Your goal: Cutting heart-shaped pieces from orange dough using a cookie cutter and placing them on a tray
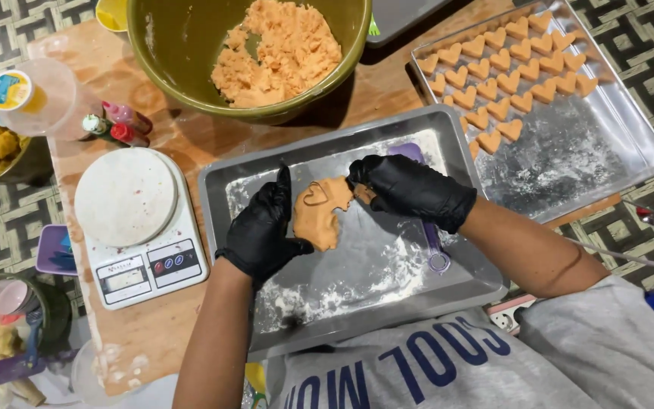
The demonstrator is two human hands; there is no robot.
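- Wooden board (168, 333) holds 2 metal trays (387, 303), 1 scale (134, 220).
- Left hand (263, 227) cups 1 orange dough slab (319, 216).
- Right hand (410, 189) pinches its edge.

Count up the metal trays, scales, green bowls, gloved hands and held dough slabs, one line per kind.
Metal trays: 2, floured tray and hearts tray
Scales: 1
Green bowls: 1
Gloved hands: 2, left hand and right hand
Dough slab: 1
Total: 7
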